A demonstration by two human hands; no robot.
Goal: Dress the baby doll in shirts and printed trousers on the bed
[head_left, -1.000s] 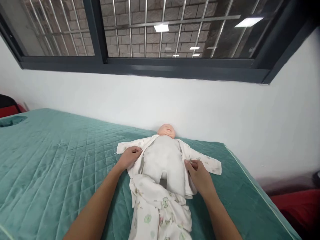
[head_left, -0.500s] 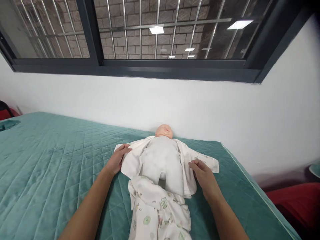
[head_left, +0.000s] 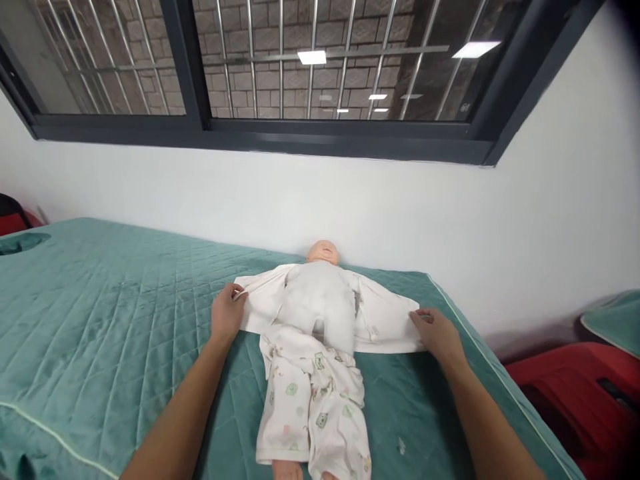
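A baby doll [head_left: 320, 297] lies on its back on a green quilted table [head_left: 100, 313], head toward the wall. Its white top [head_left: 385, 327] is spread open flat on both sides, baring the white cloth torso. Printed white trousers [head_left: 313, 400] cover the legs. My left hand [head_left: 227, 313] pinches the left edge of the open top. On the other side, my right hand [head_left: 437, 333] holds the right edge of the top, fingers curled on the cloth.
A white wall and a dark-framed barred window run behind the table. A red object [head_left: 575, 393] stands to the right of the table, with a green cushion [head_left: 613, 320] above it. Another red item [head_left: 15, 220] shows at far left.
Both hands have moved outward, pulling the top's two flaps apart and flat. The trousers now lie straight along the legs. The view has shifted back a little.
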